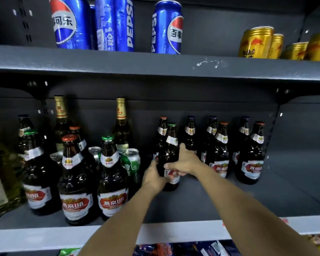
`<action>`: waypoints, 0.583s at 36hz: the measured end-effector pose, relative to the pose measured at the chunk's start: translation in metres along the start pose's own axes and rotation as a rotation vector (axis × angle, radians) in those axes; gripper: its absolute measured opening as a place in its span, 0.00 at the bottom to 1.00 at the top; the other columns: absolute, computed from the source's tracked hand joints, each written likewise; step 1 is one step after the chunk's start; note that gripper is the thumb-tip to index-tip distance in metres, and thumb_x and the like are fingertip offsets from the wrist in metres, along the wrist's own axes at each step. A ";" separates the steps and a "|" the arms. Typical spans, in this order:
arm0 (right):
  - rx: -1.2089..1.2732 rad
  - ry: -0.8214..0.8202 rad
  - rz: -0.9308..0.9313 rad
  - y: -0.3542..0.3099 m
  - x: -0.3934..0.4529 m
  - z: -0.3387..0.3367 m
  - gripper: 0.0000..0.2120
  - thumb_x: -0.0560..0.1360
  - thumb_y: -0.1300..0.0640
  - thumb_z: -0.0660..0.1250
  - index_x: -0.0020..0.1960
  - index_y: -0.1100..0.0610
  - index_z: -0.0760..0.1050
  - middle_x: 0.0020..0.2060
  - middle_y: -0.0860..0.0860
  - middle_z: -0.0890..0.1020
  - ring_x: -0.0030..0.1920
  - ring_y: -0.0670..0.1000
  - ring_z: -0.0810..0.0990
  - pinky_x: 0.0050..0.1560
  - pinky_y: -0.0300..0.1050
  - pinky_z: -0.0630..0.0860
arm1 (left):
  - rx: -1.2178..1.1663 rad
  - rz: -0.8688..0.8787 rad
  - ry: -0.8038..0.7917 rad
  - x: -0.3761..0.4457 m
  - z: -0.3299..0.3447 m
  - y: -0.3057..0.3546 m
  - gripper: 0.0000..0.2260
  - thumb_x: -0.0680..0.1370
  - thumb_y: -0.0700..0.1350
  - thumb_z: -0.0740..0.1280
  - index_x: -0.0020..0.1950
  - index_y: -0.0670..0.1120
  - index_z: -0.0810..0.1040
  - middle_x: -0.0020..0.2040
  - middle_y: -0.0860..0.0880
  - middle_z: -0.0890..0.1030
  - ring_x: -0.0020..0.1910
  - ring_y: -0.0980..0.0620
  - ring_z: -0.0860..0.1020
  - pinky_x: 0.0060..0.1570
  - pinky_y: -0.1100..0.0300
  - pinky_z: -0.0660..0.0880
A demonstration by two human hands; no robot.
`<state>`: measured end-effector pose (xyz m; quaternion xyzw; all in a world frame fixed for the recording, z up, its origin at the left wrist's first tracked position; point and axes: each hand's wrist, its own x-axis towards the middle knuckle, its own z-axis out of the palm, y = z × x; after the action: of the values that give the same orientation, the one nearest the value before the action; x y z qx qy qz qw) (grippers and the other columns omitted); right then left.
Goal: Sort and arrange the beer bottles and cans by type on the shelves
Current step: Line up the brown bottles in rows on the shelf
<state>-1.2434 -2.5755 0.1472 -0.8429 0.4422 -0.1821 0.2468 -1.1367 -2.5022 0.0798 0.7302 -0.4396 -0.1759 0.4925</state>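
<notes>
We gripped a green-capped brown beer bottle point(169, 156) with left hand point(152, 177) and right hand point(183, 161); nudging crowded neighbouring bottles point(218, 150) could topple them.

A green-capped brown beer bottle point(169, 156) stands upright mid-shelf, gripped on both sides. More brown bottles point(249, 154) stand right; mixed bottles point(75, 180) and green cans point(131, 163) crowd left.
</notes>
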 end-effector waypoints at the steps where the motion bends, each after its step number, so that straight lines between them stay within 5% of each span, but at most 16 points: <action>1: -0.022 0.022 -0.001 -0.002 0.000 0.002 0.31 0.66 0.44 0.77 0.55 0.55 0.61 0.50 0.55 0.79 0.51 0.57 0.80 0.49 0.50 0.78 | -0.018 -0.002 -0.009 0.001 -0.002 -0.002 0.33 0.69 0.40 0.77 0.70 0.45 0.66 0.59 0.47 0.78 0.57 0.51 0.76 0.53 0.63 0.70; 7: -0.077 0.041 0.041 -0.007 0.004 0.012 0.38 0.65 0.38 0.75 0.63 0.58 0.62 0.58 0.56 0.77 0.57 0.57 0.78 0.52 0.49 0.77 | -0.084 0.002 -0.018 0.001 0.005 -0.011 0.30 0.68 0.44 0.78 0.62 0.45 0.64 0.57 0.51 0.75 0.53 0.54 0.75 0.49 0.62 0.72; 13: -0.051 0.085 0.068 -0.011 0.001 0.019 0.42 0.66 0.38 0.74 0.68 0.59 0.60 0.63 0.58 0.74 0.62 0.58 0.75 0.58 0.52 0.76 | -0.029 0.015 0.105 -0.001 0.015 -0.014 0.34 0.71 0.42 0.76 0.72 0.44 0.63 0.65 0.44 0.71 0.64 0.46 0.73 0.58 0.58 0.72; 21: -0.046 0.225 0.085 -0.021 -0.021 0.024 0.41 0.72 0.38 0.69 0.73 0.58 0.54 0.68 0.56 0.67 0.64 0.58 0.74 0.49 0.50 0.73 | 0.087 0.029 0.160 -0.019 0.014 -0.009 0.29 0.74 0.44 0.72 0.72 0.45 0.64 0.65 0.44 0.71 0.62 0.44 0.74 0.57 0.50 0.75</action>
<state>-1.2283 -2.5413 0.1385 -0.8030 0.5065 -0.2546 0.1839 -1.1523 -2.4935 0.0624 0.7560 -0.4168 -0.0906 0.4965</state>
